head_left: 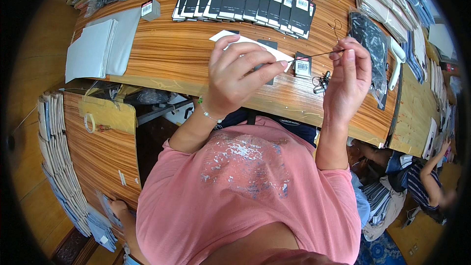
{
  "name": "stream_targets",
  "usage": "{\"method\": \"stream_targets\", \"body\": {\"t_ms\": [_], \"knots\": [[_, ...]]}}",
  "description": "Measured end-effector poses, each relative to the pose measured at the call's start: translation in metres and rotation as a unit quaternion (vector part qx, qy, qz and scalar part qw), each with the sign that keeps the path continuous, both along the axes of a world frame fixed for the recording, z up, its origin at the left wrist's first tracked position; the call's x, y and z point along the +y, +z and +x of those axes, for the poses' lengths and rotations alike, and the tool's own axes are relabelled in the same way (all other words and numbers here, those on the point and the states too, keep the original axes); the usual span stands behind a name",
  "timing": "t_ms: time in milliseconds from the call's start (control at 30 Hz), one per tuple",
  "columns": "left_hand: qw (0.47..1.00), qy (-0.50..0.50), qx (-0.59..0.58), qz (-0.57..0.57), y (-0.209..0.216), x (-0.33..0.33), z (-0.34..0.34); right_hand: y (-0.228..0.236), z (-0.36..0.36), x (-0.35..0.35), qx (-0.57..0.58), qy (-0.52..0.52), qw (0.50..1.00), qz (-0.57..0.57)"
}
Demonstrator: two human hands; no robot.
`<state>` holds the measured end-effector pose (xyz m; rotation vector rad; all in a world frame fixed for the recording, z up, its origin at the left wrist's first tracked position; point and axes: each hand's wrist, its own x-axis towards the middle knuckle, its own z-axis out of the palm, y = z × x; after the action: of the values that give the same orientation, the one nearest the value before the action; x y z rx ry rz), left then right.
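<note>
My left hand (238, 71) is closed on a white hang tag (222, 35), its fingers covering much of the card. A black string (314, 55) runs taut from the tag's right end to my right hand (349, 73), which pinches it between thumb and fingers. Beneath my hands, a dark card (268, 44) lies partly hidden on the table. Between the hands sits a small stack of labelled tags (303, 67). Several loose black string fasteners (321, 84) lie beside my right wrist. Farther back, many black hang tags with white stickers (234, 1) are fanned out in an overlapping row.
At right, a clear bag of black strings (369, 39) lies by a white-handled tool (396, 61). White sheets (91, 51) and a small stickered box (150, 10) are on the left. Folded garments (378, 0) are stacked far right. Another person (422, 179) is at lower right; another person's hand (117, 207) shows lower left.
</note>
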<state>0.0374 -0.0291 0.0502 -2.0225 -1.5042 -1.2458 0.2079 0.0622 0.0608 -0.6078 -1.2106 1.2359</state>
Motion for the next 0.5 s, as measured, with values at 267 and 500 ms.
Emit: {"method": "stream_targets", "body": {"t_ms": [267, 500], "knots": [[0.994, -0.027, -0.102, 0.029, -0.017, 0.011, -0.012, 0.011, 0.000, -0.010, 0.065, 0.137, 0.985, 0.082], [0.880, -0.173, -0.431, -0.104, -0.029, 0.020, 0.002, 0.011, -0.008, -0.013, 0.121, 0.280, 0.952, -0.026]]}}
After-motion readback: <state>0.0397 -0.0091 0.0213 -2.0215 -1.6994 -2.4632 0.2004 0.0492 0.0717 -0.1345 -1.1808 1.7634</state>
